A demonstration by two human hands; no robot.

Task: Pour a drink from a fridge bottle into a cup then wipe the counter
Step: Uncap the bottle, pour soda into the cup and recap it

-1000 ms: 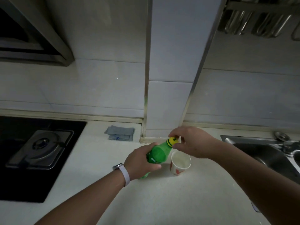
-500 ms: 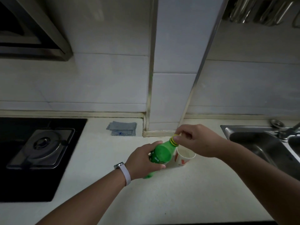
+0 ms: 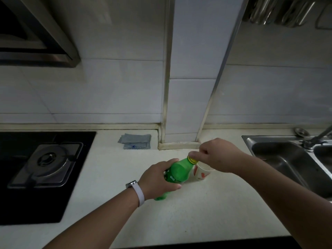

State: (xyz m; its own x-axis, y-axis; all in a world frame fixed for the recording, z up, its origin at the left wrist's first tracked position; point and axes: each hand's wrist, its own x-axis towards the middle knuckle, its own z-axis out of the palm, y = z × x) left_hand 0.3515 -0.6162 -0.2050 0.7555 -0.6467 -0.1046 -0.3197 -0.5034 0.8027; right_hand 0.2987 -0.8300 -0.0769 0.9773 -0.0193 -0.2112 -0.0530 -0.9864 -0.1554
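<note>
A green plastic bottle [image 3: 177, 172] stands tilted on the white counter [image 3: 206, 212], its neck leaning toward the wall. My left hand [image 3: 158, 180] is wrapped around its body. My right hand [image 3: 218, 155] pinches the yellow cap [image 3: 191, 160] at the bottle's top with thumb and fingers. Right behind the bottle stands a white paper cup with red print [image 3: 202, 174], partly hidden by the bottle and my right hand. A folded grey cloth [image 3: 135, 141] lies on the counter near the wall, left of the tiled column.
A black gas hob [image 3: 41, 168] takes up the left of the counter, under a range hood [image 3: 36, 36]. A steel sink [image 3: 291, 162] with a tap [image 3: 321, 136] is at the right. Utensils hang at the top right. A tiled column [image 3: 190, 105] juts out behind the cup.
The view has tilted down a little. My right hand has shifted its grip on the yellow cap, fingers turning around it. The bottle and cup stay in place.
</note>
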